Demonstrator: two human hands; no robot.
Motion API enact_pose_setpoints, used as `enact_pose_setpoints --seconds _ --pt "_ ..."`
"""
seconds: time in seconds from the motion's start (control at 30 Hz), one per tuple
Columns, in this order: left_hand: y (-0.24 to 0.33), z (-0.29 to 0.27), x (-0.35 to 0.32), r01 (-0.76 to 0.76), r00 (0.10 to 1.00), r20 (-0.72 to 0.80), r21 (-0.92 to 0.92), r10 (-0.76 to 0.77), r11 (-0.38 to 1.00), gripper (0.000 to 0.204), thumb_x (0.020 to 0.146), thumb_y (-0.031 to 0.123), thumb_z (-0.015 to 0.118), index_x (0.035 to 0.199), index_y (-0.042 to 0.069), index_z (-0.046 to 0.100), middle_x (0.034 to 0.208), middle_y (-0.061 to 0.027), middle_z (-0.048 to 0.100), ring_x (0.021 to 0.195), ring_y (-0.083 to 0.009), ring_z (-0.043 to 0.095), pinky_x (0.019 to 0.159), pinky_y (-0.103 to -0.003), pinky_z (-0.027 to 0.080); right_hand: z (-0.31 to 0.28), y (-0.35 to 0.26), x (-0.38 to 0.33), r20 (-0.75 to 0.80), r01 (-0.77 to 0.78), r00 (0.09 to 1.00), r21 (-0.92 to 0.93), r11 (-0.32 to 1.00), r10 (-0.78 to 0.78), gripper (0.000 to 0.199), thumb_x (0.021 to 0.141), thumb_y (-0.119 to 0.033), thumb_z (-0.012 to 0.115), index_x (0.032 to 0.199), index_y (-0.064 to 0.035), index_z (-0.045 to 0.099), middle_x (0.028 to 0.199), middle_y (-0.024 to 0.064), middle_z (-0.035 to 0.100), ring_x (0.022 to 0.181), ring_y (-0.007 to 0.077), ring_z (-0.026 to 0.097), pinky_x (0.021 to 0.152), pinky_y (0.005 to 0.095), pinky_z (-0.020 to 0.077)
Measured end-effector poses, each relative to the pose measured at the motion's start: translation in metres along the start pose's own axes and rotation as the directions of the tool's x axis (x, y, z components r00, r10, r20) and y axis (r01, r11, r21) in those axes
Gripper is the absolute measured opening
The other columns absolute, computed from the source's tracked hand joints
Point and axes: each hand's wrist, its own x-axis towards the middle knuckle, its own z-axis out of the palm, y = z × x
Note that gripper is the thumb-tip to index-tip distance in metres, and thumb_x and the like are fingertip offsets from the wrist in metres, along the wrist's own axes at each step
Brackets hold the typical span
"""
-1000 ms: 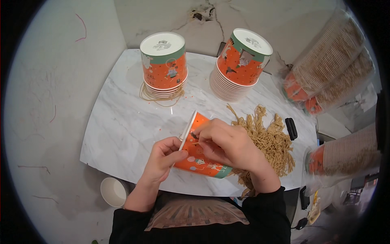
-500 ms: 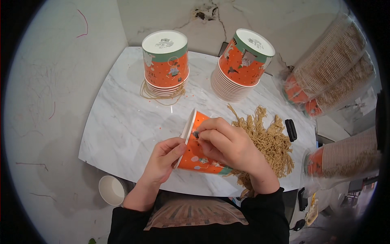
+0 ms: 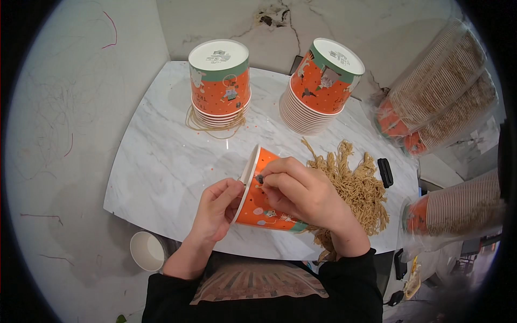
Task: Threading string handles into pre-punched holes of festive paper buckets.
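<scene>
An orange paper bucket (image 3: 258,210) with a green base band lies tipped on its side between my hands, its white rim facing left. My left hand (image 3: 218,207) is at the bucket's mouth, thumb and fingers pressed together beside the rim; what they pinch is hidden. Against the printed outer wall, just below the rim, my right hand (image 3: 296,188) is closed in a pinch. Anything between its fingertips is too small to make out. Close by my right wrist is a heap of tan cords (image 3: 362,188), partly covered by that forearm.
Two upside-down stacks of orange buckets, a left stack (image 3: 221,89) ringed by loose cord and a right stack (image 3: 322,83), stand at the table's back. Wrapped bucket stacks (image 3: 433,81) lean at right. A black object (image 3: 385,173) lies beside the cords. A white bucket (image 3: 148,251) stands below the table's left edge.
My left thumb has moved from the bucket's outer wall to the mouth side of the rim, pressing against the fingers. The right hand and the bucket have barely moved.
</scene>
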Motion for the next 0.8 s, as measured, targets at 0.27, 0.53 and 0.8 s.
enact_pose_setpoints --seconds 0.27,0.53,0.8 --pt "0.002 0.007 0.002 -0.027 0.999 0.048 0.147 0.02 0.989 0.018 0.101 0.003 0.056 0.118 -0.001 0.063 0.109 -0.0081 0.07 0.095 -0.0121 0.069 0.071 -0.022 0.056 0.002 -0.001 0.0 0.006 0.034 0.999 -0.081 0.996 -0.034 0.026 0.074 0.0 0.077 0.097 -0.002 0.064 0.102 0.008 0.065 0.073 0.0221 0.067 0.06 0.0314 0.0554" --pt "-0.008 -0.008 0.013 -0.119 0.985 0.146 0.178 0.093 0.977 0.015 0.102 0.005 0.056 0.113 0.002 0.064 0.1 -0.0041 0.068 0.083 -0.0042 0.064 0.063 -0.016 0.049 0.003 -0.004 0.002 -0.006 0.047 0.999 -0.07 0.996 -0.048 0.023 0.075 0.0 0.077 0.094 -0.0019 0.065 0.101 0.008 0.065 0.073 0.0226 0.068 0.06 0.032 0.0555" --pt "0.005 0.003 0.007 -0.04 0.994 0.111 0.178 0.02 0.983 0.021 0.101 0.002 0.053 0.12 -0.001 0.063 0.107 -0.0054 0.069 0.091 -0.0067 0.065 0.072 -0.018 0.052 0.003 -0.004 0.003 -0.004 0.049 0.999 -0.063 0.997 -0.049 0.023 0.074 0.0 0.077 0.094 -0.0013 0.066 0.099 0.0083 0.066 0.075 0.024 0.068 0.061 0.0328 0.0559"
